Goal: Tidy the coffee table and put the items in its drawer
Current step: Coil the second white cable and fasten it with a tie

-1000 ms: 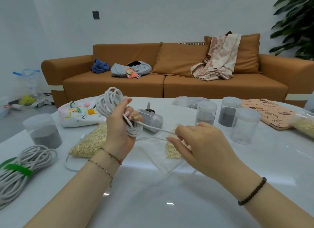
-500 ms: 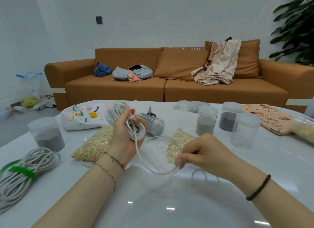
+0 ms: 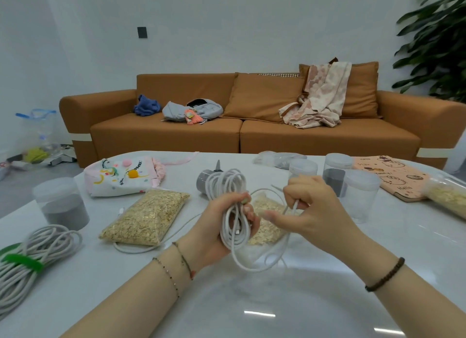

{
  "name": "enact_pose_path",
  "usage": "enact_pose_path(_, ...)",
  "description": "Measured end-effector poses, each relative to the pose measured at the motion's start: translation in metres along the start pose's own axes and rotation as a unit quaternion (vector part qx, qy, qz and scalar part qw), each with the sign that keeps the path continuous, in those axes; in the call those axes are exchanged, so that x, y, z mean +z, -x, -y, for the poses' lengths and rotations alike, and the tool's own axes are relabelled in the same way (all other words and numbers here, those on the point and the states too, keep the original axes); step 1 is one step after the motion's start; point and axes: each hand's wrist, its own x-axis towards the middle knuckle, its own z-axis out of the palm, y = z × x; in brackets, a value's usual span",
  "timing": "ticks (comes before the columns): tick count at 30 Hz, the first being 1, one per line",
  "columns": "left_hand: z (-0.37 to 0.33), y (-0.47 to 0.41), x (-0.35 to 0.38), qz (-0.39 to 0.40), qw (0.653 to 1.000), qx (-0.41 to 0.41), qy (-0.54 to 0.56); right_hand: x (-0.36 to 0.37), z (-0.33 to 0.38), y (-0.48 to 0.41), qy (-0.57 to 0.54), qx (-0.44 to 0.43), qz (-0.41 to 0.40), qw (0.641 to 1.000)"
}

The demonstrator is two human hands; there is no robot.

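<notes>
My left hand (image 3: 214, 226) grips a coiled white cable (image 3: 230, 186) above the middle of the white coffee table (image 3: 327, 274). My right hand (image 3: 310, 206) pinches the cable's loose strand just to the right of the coil, and a slack loop hangs below both hands. Two bags of oats lie on the table: one (image 3: 148, 216) to the left, one (image 3: 267, 211) partly hidden behind my hands. No drawer is in view.
A grey cable bundle with a green tie (image 3: 27, 259) lies at the left edge. Lidded jars (image 3: 60, 204) (image 3: 358, 196), a printed pouch (image 3: 121, 176), a pink notebook (image 3: 393, 176) and another oat bag (image 3: 446, 196) stand around. An orange sofa (image 3: 252, 130) is behind.
My right hand has come up and in toward the coil, bringing the loose strand with it. The left hand has shifted to the right and now holds the coil upright.
</notes>
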Motion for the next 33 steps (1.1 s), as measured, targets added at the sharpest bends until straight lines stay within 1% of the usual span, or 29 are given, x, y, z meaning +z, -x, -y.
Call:
enact_pose_path(2,0.012,0.002,0.008,-0.008,0.999,-0.024,-0.039,0.004,-0.003,0.0,0.065,-0.03,-0.057,0.996)
enact_pose_path(4,0.024,0.005,0.013,-0.013,0.993,-0.048,-0.107,0.006,-0.005,0.0,0.15,-0.057,-0.093,0.983)
enact_pose_path(6,0.031,0.007,0.013,0.004,0.985,-0.088,-0.146,0.007,-0.006,0.001,0.21,-0.075,-0.131,0.966)
enact_pose_path(7,0.033,0.008,0.014,0.026,0.981,-0.113,-0.156,0.007,-0.006,0.001,0.227,-0.076,-0.149,0.959)
enact_pose_path(9,0.035,0.011,0.014,0.057,0.973,-0.138,-0.177,0.008,-0.006,0.0,0.256,-0.075,-0.174,0.948)
enact_pose_path(11,0.039,0.012,0.016,0.057,0.971,-0.14,-0.186,0.007,-0.006,-0.001,0.28,-0.072,-0.189,0.939)
enact_pose_path(14,0.042,0.012,0.016,0.051,0.975,-0.131,-0.171,0.004,-0.005,-0.001,0.31,-0.08,-0.205,0.925)
enact_pose_path(18,0.044,0.008,0.015,0.093,0.975,-0.143,-0.14,0.003,-0.009,0.0,0.333,-0.084,-0.197,0.918)
enact_pose_path(22,0.046,0.007,0.012,0.113,0.975,-0.138,-0.129,0.005,-0.011,-0.001,0.336,-0.084,-0.2,0.916)
enact_pose_path(24,0.047,0.007,0.012,0.11,0.976,-0.118,-0.147,0.006,-0.01,-0.001,0.34,-0.085,-0.202,0.915)
enact_pose_path(28,0.049,0.007,0.011,0.089,0.967,-0.076,-0.227,0.006,-0.007,0.0,0.334,-0.076,-0.194,0.919)
enact_pose_path(31,0.048,0.008,0.011,0.107,0.966,-0.076,-0.222,0.008,-0.003,0.001,0.307,-0.06,-0.196,0.929)
enact_pose_path(33,0.048,0.009,0.011,0.125,0.963,-0.092,-0.218,0.008,-0.002,0.0,0.298,-0.06,-0.194,0.933)
